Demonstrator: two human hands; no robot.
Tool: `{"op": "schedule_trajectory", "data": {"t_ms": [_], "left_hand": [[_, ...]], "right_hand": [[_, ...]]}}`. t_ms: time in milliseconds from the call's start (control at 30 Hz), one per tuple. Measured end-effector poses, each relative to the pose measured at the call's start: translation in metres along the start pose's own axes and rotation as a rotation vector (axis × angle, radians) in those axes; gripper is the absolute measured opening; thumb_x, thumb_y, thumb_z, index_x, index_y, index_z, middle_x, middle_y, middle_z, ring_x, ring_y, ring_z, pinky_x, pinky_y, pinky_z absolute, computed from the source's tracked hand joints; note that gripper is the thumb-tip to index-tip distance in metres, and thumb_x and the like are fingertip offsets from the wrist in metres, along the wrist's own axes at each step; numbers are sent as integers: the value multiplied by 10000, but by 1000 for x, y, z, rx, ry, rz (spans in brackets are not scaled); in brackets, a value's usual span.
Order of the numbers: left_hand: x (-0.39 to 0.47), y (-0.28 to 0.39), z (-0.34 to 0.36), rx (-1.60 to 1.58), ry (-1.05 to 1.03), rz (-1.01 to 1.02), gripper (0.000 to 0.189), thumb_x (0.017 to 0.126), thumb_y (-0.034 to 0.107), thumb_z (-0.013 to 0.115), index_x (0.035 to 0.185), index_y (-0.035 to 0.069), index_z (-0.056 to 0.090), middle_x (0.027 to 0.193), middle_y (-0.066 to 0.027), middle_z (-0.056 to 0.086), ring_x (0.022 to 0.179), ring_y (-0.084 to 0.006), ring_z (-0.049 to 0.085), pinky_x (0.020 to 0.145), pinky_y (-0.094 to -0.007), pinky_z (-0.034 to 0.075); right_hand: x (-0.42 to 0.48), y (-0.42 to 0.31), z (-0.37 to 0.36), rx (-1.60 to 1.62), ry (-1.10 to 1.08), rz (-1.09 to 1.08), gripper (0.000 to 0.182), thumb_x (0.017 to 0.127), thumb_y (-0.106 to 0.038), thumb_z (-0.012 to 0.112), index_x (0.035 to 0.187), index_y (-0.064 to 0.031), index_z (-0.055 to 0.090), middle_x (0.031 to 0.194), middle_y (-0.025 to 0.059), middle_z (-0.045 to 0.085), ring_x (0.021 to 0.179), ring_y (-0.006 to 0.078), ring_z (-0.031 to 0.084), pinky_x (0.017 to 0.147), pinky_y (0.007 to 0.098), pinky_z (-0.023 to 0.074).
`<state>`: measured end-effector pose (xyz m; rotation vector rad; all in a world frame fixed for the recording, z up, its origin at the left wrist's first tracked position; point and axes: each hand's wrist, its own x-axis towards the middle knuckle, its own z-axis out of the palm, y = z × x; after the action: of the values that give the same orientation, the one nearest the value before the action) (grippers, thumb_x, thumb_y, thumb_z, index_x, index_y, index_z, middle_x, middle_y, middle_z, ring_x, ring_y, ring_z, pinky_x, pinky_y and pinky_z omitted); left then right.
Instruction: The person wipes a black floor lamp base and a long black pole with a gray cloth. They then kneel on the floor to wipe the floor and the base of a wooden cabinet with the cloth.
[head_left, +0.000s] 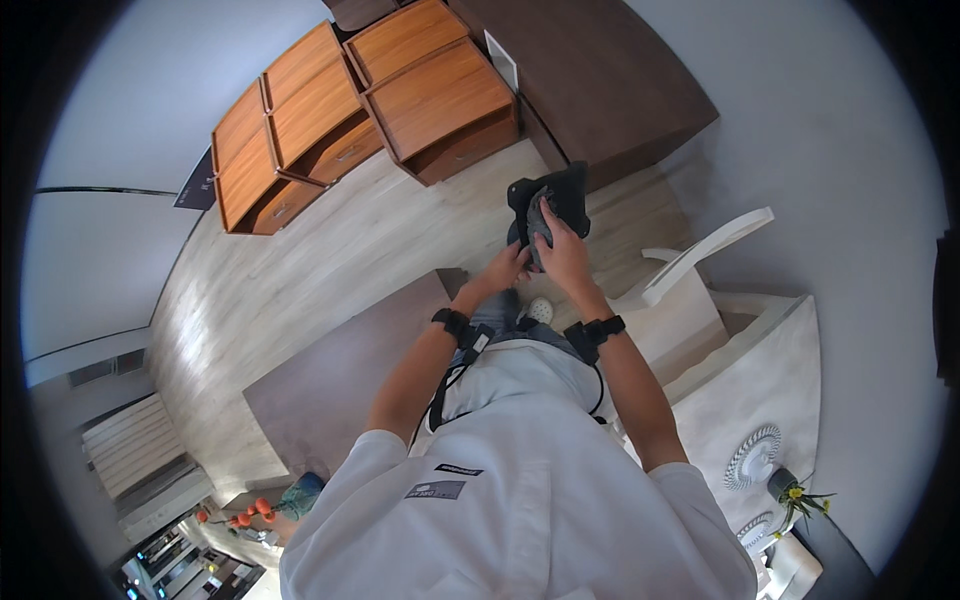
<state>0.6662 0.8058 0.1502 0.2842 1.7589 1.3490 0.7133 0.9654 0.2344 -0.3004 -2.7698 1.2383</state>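
Out in front of my body is a flat black object (574, 196) with rounded corners, its exact kind unclear. My left hand (504, 268) grips its lower left edge, the fingers partly hidden. Against its near face, my right hand (566, 259) has hold of a crumpled dark grey cloth (535, 217), with the fingers stretched along it. Each wrist wears a black strap with a small device, and a cable runs from it.
Orange-brown wooden drawer cabinets (442, 97) stand ahead, beside a dark brown cabinet (622, 82). A low brown table (345, 367) is at my left. To my right are a white chair (694, 259) and a pale table (780, 375) bearing patterned plates (752, 457) and a potted plant (784, 484).
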Motion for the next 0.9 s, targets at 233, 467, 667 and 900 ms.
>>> {"op": "schedule_trajectory", "data": {"t_ms": [233, 467, 667, 900], "left_hand": [[-10, 30, 14, 84, 67, -114, 424, 1030, 395, 423, 1045, -10, 547, 922, -110, 652, 719, -181, 685, 595, -296, 518], [-7, 10, 18, 101, 81, -119, 390, 1046, 324, 379, 1147, -21, 530, 969, -111, 652, 715, -182, 683, 613, -310, 530], [-8, 10, 25, 79, 101, -54, 319, 1025, 238, 370, 1153, -6, 531, 888, -95, 675, 704, -174, 678, 573, -311, 523], [-3, -29, 4, 476, 141, 207, 253, 960, 115, 411, 1123, -12, 557, 854, -97, 679, 694, -189, 680, 569, -305, 523]], "right_hand": [[-49, 38, -24, -87, -430, 145, 497, 847, -208, 641, 1330, -126, 559, 1062, 237, 657, 1002, 420, 615, 853, 462, 504], [-39, 0, -53, 99, -97, 95, 484, 861, -235, 633, 1304, -56, 554, 1089, 240, 654, 1000, 414, 622, 855, 471, 507], [14, -49, -62, 60, 25, 0, 550, 886, -231, 614, 1393, -81, 463, 1104, 239, 645, 942, 424, 635, 813, 464, 523], [-24, -20, -4, -200, -147, -100, 647, 883, -213, 595, 1479, -143, 351, 1056, 188, 633, 822, 401, 655, 718, 475, 545]]}}
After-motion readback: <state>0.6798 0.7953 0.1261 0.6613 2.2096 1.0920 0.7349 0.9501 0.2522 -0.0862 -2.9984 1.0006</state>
